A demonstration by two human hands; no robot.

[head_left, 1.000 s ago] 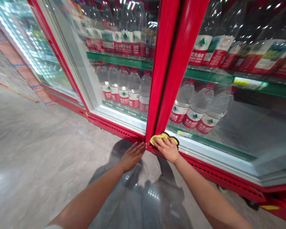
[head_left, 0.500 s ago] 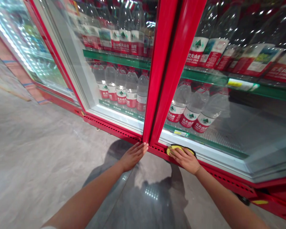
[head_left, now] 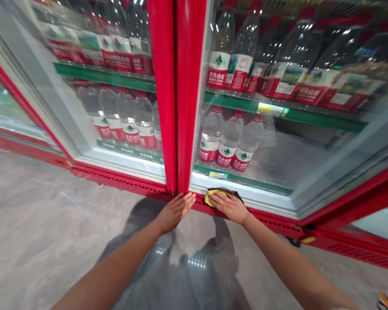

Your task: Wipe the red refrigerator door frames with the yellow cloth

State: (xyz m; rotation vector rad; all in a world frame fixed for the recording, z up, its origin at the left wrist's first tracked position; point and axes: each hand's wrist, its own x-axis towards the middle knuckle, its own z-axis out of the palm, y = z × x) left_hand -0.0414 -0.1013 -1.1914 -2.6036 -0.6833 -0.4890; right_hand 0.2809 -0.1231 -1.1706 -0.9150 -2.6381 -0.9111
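Observation:
My right hand (head_left: 229, 206) presses a yellow cleaning cloth (head_left: 215, 197) with a dark edge against the bottom red frame of a glass fridge door. Its fingers lie over the cloth and hide part of it. My left hand (head_left: 176, 212) rests with fingers stretched out on the red lower edge (head_left: 148, 187), just left of the cloth and below where the two doors meet. Nothing shows in it. Behind the glass above the cloth, water bottles (head_left: 225, 148) with red and white labels stand on the lowest shelf.
More bottles (head_left: 129, 129) stand behind the left door. A red door post (head_left: 177, 94) rises between the doors. Green strips (head_left: 239, 102) edge the shelves. The grey floor (head_left: 58, 224) carries shadows and reflections. A small orange and dark item (head_left: 384, 300) lies at the lower right.
The view has turned to the right, so the fridge appears farther left. My left hand has slid right along the lower edge, closer to the cloth. My right hand stays on the cloth.

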